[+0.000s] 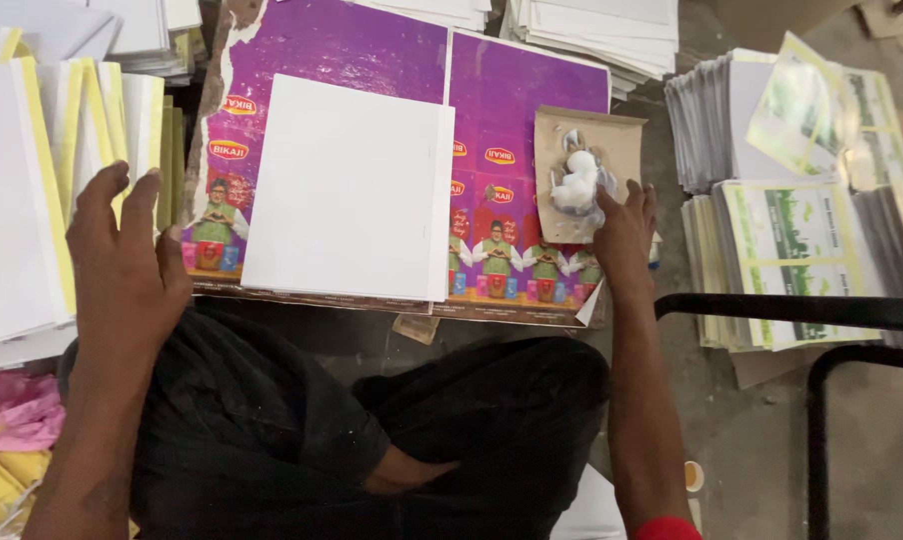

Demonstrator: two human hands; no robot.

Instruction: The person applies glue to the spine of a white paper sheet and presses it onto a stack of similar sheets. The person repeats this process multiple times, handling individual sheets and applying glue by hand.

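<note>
While seated cross-legged on the floor, hemmed in by paper on both sides. Far left: leaning stack of white sheets with yellow edge strips (32, 190), long edges running near to far. Near left corner: crumpled pink and yellow paper (12, 430). Left hand (122, 260) open, fingers spread and pointing far, hovering just beside the yellow-edged stack, holding nothing. Centre: white rectangular board (347, 190) lying flat on a purple printed sheet (372, 50), long axis near to far, tilted slightly clockwise, a narrow strip marked off along its right edge. Purple sheet bearing small red-and-yellow oval labels and a row of small figure pictures along its near edge, torn at the far left corner. Right of the board: brown card scrap (612, 135) on the purple sheet, carrying a white wad of cloth (577, 185) smeared with glue. Right hand (622, 230) with fingertips touching the wad; grip not clear. Far right: stacks of white and green-printed sheets (792, 250), some fanned and overlapping. Near right: black metal tube frame (822, 310) crossing in front of those stacks.
</note>
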